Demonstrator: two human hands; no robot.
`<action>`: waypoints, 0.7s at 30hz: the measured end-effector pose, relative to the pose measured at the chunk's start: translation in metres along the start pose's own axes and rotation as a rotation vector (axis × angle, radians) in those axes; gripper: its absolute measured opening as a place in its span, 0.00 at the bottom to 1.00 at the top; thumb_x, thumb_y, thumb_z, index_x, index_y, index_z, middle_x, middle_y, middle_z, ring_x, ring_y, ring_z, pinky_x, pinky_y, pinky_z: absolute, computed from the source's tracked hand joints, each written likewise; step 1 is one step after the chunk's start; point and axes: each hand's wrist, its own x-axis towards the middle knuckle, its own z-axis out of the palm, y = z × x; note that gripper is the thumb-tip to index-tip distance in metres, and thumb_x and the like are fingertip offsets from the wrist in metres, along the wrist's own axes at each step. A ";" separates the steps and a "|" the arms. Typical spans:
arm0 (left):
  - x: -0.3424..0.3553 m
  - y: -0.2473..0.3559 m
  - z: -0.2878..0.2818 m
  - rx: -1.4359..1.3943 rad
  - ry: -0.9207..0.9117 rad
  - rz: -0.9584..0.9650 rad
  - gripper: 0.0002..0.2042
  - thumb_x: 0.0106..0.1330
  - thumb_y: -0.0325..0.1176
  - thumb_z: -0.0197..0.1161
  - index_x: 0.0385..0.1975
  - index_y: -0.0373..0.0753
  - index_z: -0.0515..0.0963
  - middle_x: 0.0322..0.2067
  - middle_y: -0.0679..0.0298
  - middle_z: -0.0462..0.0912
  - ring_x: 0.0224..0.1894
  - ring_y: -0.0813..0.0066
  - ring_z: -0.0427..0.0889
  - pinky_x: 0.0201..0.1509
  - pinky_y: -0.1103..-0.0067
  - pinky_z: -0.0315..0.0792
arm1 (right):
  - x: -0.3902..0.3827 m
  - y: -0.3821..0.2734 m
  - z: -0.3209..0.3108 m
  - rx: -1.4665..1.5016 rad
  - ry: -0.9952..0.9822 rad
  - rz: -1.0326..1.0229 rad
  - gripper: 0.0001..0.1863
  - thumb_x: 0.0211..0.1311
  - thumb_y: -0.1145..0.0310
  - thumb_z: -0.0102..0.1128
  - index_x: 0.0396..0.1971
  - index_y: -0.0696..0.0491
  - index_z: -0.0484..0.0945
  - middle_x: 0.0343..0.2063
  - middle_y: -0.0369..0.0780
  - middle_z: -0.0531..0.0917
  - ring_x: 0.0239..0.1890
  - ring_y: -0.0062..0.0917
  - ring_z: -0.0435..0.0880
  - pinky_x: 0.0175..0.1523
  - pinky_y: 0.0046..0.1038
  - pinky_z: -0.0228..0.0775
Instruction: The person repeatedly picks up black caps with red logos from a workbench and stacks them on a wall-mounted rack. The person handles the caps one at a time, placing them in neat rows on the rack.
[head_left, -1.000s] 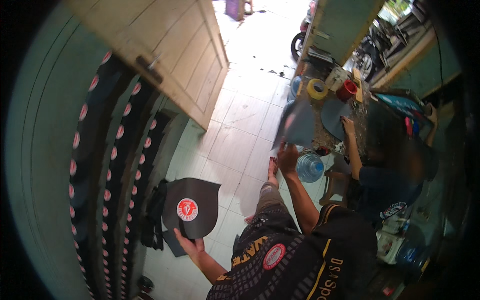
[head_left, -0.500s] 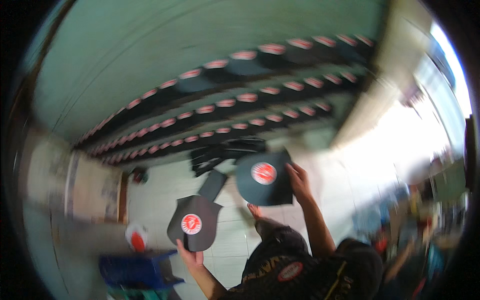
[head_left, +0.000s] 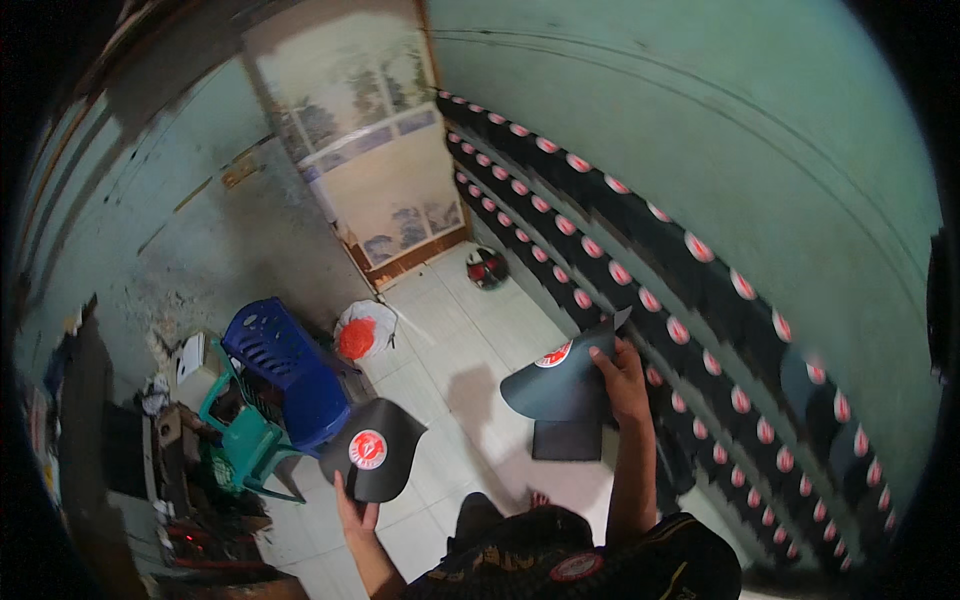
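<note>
Low in the view, my left hand (head_left: pixel 355 512) grips a black, shaped flat panel (head_left: pixel 385 470) by its lower edge; a round red-and-white sticker (head_left: pixel 367 449) faces up on it. My right hand (head_left: pixel 622 380) pinches a dark grey, slightly bent panel (head_left: pixel 550 390) by its right side, with a similar sticker (head_left: pixel 555 352) near the top. Below that panel a dark rectangular piece (head_left: pixel 567 442) lies on the tiled floor (head_left: pixel 430 340). To the right, three long rows of dark pieces with round red stickers (head_left: pixel 760 370) line the green wall.
A blue plastic chair (head_left: pixel 300 400) and a green one (head_left: pixel 250 440) stand at the left beside stacked clutter (head_left: pixel 180 430). A white sack with red contents (head_left: pixel 355 335) and a round dark object (head_left: pixel 485 268) sit on the floor near the picture-covered door (head_left: pixel 380 190) at the back.
The view has swung from the open doorway, a cluttered table and another person to the sticker rows and back corner. My right hand's panel has come lower, rightward in view, and is held in both newer frames.
</note>
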 end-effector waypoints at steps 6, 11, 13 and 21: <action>0.152 0.039 0.016 -0.137 0.041 0.156 0.28 0.68 0.51 0.53 0.60 0.37 0.66 0.58 0.57 0.72 0.58 0.62 0.73 0.63 0.65 0.67 | 0.235 0.035 0.145 0.184 -0.099 0.044 0.15 0.63 0.72 0.55 0.49 0.59 0.74 0.40 0.34 0.80 0.42 0.19 0.76 0.53 0.24 0.64; 0.316 0.067 0.055 0.059 -0.006 0.270 0.26 0.69 0.48 0.52 0.60 0.38 0.67 0.58 0.59 0.73 0.58 0.64 0.72 0.63 0.66 0.66 | 0.385 0.044 0.246 0.441 0.007 0.119 0.09 0.64 0.71 0.54 0.41 0.58 0.74 0.41 0.42 0.81 0.43 0.28 0.81 0.50 0.29 0.74; 0.405 0.091 0.072 -0.159 -0.012 0.052 0.24 0.70 0.45 0.53 0.58 0.36 0.67 0.56 0.58 0.75 0.55 0.66 0.77 0.60 0.69 0.71 | 0.450 0.019 0.281 0.428 0.005 0.083 0.10 0.64 0.70 0.54 0.42 0.58 0.74 0.41 0.42 0.81 0.43 0.29 0.81 0.51 0.31 0.74; 0.679 0.175 0.225 0.027 -0.268 0.009 0.22 0.68 0.39 0.57 0.57 0.34 0.67 0.55 0.55 0.74 0.55 0.64 0.76 0.59 0.69 0.71 | 0.778 -0.076 0.378 0.571 -0.176 -0.020 0.14 0.66 0.68 0.49 0.44 0.61 0.73 0.40 0.45 0.80 0.43 0.34 0.80 0.53 0.36 0.74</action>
